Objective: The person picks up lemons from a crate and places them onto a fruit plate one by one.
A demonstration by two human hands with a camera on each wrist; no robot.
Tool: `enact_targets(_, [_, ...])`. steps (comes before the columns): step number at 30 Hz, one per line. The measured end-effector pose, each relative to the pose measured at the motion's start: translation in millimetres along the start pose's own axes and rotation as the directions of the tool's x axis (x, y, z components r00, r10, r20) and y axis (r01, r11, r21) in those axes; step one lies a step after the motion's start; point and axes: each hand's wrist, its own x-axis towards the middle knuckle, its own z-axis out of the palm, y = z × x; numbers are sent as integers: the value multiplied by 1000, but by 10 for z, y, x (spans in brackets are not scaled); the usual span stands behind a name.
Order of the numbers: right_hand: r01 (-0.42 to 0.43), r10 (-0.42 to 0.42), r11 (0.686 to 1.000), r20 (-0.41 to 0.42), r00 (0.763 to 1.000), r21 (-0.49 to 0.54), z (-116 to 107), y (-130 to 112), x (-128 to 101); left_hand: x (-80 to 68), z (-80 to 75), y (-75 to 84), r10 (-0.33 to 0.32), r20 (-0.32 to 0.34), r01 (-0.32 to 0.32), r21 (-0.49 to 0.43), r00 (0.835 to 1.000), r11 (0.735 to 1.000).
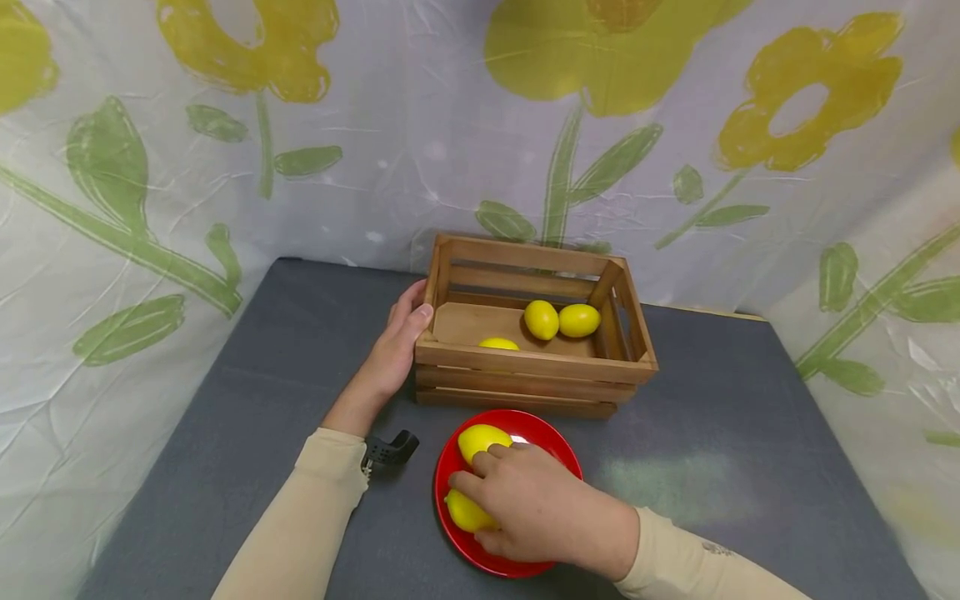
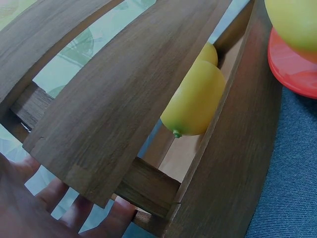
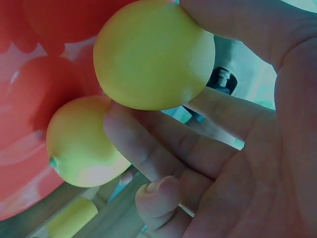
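My right hand (image 1: 551,504) reaches over a red plate (image 1: 525,569) and holds a lemon (image 1: 467,512) between thumb and fingers. In the right wrist view this lemon (image 3: 153,54) sits between the thumb and the fingers, one finger also close to a second lemon (image 3: 81,144). That second lemon (image 1: 483,439) lies on the plate's far side. Behind the plate stands a slatted wooden crate (image 1: 525,383), and my left hand (image 1: 393,346) grips its left end, thumb by the rim. Three lemons show inside: two at the right (image 1: 542,320), one partly hidden behind the front slat (image 1: 498,343).
The dark table (image 1: 720,417) extends to both sides of the crate. A flower-printed curtain (image 1: 390,167) hangs close behind the crate and along both sides. A black wrist strap (image 1: 390,450) sits on the left forearm beside the plate.
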Motion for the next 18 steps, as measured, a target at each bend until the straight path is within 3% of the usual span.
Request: enact_targets(18, [-5,5,1000,18,1000,4,48,-13,58,4,0,-5,-10,-2,10,-21,1000,1000])
